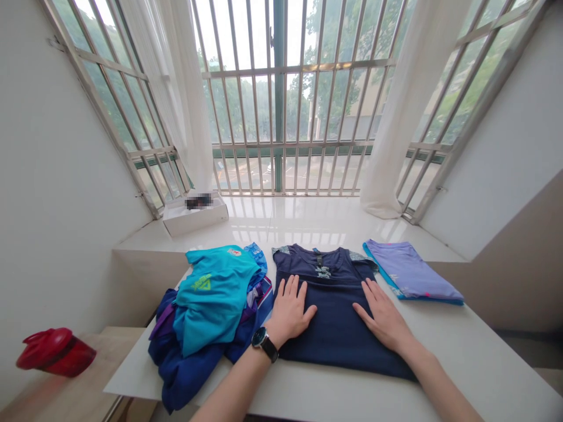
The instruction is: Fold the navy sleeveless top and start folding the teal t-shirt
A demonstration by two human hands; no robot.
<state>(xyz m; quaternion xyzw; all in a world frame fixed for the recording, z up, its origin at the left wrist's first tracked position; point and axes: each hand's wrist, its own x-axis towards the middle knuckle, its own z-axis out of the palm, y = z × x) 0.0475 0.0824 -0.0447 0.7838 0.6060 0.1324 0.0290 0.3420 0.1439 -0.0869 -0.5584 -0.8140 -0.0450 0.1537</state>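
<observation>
If the palms drag instead of lifting, the navy T-shirt (334, 328) could ruck up, since both hands rest on its loose cloth; uneven pressure might also skew the folded panel so that its upper edge no longer runs level below the collar. The jumbled pile, topped by a turquoise sports shirt (215, 293), lies just beside the left edge, so a sideways sweep of the left hand (290, 313) or its wristwatch (264, 343) could snag it. The navy T-shirt lies face up on the white worktop (479, 363), directly under the hands, its collar beyond the fingertips and its lower edge nearer the person. The left hand is flat on its left side and the right hand (383, 316) on its right, palms down, fingers spread, pinching nothing. A folded lavender garment (413, 269) lies beyond the right hand, farther right.
</observation>
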